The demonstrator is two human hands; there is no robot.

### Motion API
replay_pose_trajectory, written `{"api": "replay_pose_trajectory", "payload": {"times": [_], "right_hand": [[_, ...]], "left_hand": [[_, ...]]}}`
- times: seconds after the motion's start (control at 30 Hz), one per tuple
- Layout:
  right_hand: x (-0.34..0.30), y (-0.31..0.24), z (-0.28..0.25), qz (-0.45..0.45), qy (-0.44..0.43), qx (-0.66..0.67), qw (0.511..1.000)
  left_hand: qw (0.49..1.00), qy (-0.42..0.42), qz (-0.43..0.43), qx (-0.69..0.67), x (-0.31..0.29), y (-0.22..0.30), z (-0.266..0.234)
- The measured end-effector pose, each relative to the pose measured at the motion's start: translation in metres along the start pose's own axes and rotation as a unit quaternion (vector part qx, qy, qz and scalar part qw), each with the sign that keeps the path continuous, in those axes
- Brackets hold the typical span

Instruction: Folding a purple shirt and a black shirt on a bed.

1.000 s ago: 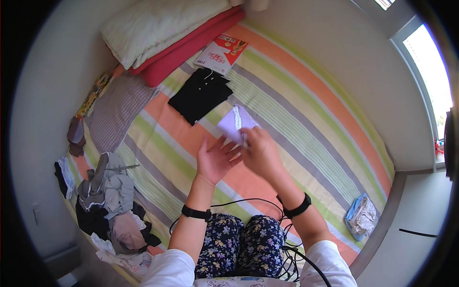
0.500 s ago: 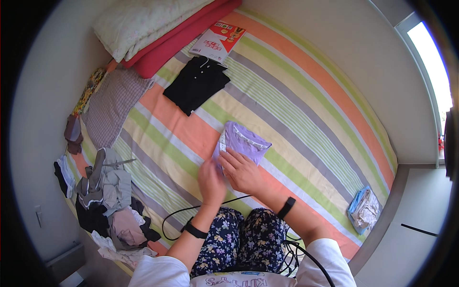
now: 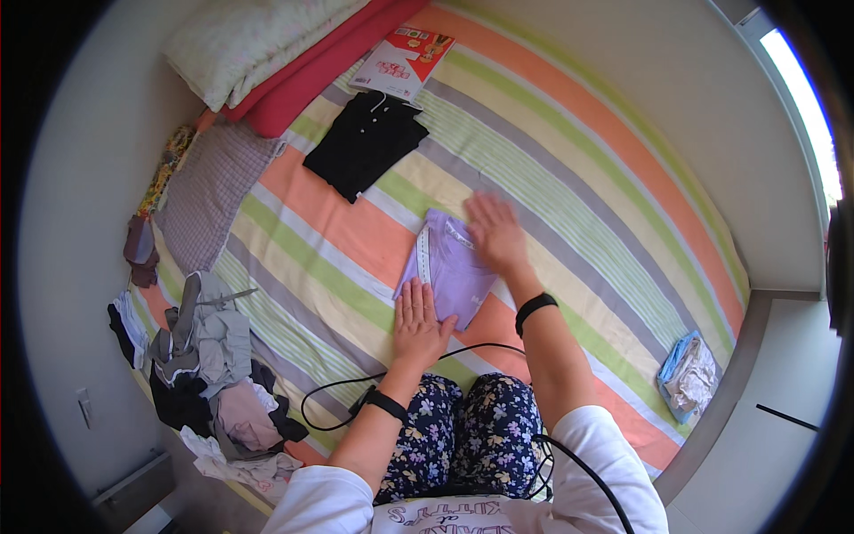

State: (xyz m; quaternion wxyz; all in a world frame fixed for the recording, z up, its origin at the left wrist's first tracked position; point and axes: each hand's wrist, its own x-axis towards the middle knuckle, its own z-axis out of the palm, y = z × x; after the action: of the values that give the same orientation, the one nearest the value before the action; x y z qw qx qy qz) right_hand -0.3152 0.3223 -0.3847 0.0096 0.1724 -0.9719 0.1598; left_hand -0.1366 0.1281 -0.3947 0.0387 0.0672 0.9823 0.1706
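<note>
A folded light purple garment [image 3: 451,283] with a pale patterned trim lies on the striped bedsheet [image 3: 320,245] in front of my knees. My left hand [image 3: 422,325] rests flat on its lower left part, fingers stretched out. At its upper right edge is my right hand [image 3: 495,227], open and slightly blurred, with the fingers spread; whether it touches the cloth I cannot tell. Neither hand grips anything. Just beyond lies a folded black garment [image 3: 365,147] with a white drawstring.
Mixed clothes [image 3: 222,347] are heaped at the left edge, near a checked pillow [image 3: 218,182]. A red and white booklet [image 3: 402,62] lies beside a folded quilt [image 3: 258,44]. Small folded clothes [image 3: 689,376] sit far right. A black cable [image 3: 334,392] crosses near my knees.
My hands have moved apart: the right went up to the garment's far right edge, the left settled flat on its near left side. The purple garment now lies flatter, its trim differently placed.
</note>
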Motion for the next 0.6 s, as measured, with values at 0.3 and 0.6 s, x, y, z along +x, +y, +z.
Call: {"api": "replay_pose_trajectory", "payload": {"times": [0.3,0.6], "right_hand": [[-0.087,0.020,-0.024,0.403,-0.073,0.297,0.863],[-0.046,-0.061,-0.071,0.357,0.012,0.665,0.656]], "left_hand": [[0.989,-0.007,0.130,-0.070,0.002,-0.010,-0.033],[0.935,0.010,0.036,-0.354,0.043,-0.003,-0.068]]}}
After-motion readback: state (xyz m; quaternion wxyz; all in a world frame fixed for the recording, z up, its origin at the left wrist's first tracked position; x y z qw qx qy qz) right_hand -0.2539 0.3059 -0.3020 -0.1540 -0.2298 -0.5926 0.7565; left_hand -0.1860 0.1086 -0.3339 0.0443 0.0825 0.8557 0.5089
